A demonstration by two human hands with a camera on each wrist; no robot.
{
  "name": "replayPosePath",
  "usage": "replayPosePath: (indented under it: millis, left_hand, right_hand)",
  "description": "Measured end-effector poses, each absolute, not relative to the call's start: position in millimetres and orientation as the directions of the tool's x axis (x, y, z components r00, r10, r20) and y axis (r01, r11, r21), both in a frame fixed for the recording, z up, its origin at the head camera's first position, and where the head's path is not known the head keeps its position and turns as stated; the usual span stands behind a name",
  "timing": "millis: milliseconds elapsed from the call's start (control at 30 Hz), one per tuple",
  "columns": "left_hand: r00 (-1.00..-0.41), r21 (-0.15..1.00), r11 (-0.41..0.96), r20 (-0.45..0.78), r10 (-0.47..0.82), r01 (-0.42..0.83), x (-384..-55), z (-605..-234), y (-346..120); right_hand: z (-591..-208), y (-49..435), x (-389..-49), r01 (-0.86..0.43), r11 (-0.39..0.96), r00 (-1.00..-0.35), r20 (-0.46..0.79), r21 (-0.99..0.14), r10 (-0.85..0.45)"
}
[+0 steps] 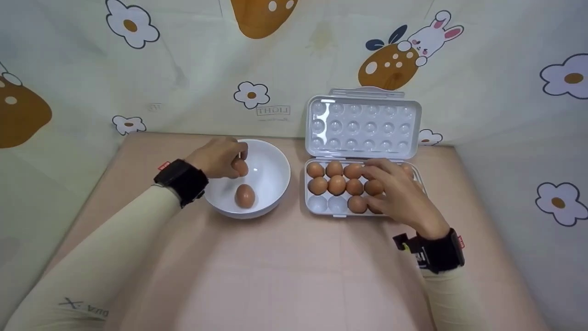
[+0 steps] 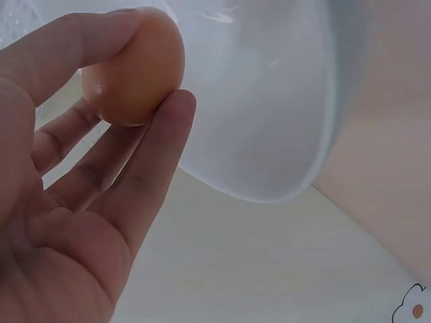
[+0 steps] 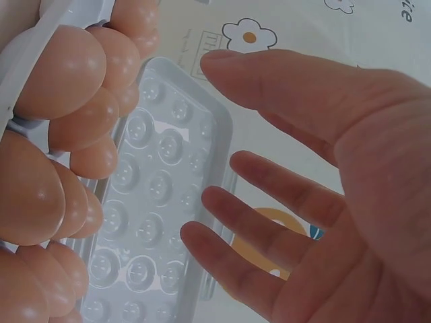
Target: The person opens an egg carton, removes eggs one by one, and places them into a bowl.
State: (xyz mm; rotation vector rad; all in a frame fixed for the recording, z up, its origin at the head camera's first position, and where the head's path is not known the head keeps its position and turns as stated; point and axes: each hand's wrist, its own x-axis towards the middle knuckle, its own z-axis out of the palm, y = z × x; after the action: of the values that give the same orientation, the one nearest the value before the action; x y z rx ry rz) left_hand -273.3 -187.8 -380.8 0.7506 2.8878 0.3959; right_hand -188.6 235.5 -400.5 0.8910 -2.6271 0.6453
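My left hand [image 1: 219, 156] pinches a brown egg [image 2: 138, 70] between thumb and fingertips, over the left side of a white bowl [image 1: 271, 184]. Inside the bowl lies another brown egg [image 1: 245, 196]. On the right, my right hand [image 1: 397, 195] hovers over a white egg carton [image 1: 304, 193] with its fingers spread and nothing held in them. Several brown eggs [image 1: 336, 185] sit in the carton's rows; two front-left hollows [image 1: 327, 204] hold none. The hand hides part of the carton's right side.
The carton's lid [image 1: 363, 126] stands open at the back, leaning near the patterned cloth backdrop [image 1: 193, 69]. A pink cloth [image 1: 285, 271] covers the table under the bowl and carton.
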Motion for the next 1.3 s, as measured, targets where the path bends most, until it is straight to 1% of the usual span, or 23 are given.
replayPosePath:
  millis: [133, 333, 600, 833, 1067, 1300]
  left_hand:
    - [-0.859, 0.258, 0.846, -0.096, 0.503, 0.467, -275.2, -385.4, -187.8]
    - [-0.858, 0.248, 0.865, -0.178, 0.483, 0.436, -278.0, -391.8, -188.1]
    - [-0.861, 0.231, 0.887, -0.238, 0.450, 0.399, -281.3, -394.8, -186.4]
    - [-0.864, 0.231, 0.897, -0.262, 0.430, 0.377, -276.1, -394.4, -186.0]
    - [-0.867, 0.246, 0.907, -0.289, 0.406, 0.343, -270.3, -397.8, -185.9]
    - [-0.871, 0.259, 0.916, -0.312, 0.380, 0.307, -268.4, -389.9, -186.8]
  right_hand:
    - [-401.0, 235.0, -189.7, -0.650, 0.698, -0.747, 0.419, -0.300, -0.515]
    - [-400.3, 234.0, -189.7, -0.616, 0.712, -0.782, 0.367, -0.337, -0.503]
    - [-399.7, 234.9, -188.6, -0.594, 0.713, -0.802, 0.348, -0.373, -0.486]
    - [-401.1, 233.6, -190.6, -0.614, 0.715, -0.786, 0.345, -0.335, -0.513]
    - [-403.7, 233.2, -189.4, -0.610, 0.733, -0.786, 0.344, -0.300, -0.514]
    - [-404.7, 233.1, -190.1, -0.619, 0.723, -0.781, 0.344, -0.308, -0.521]
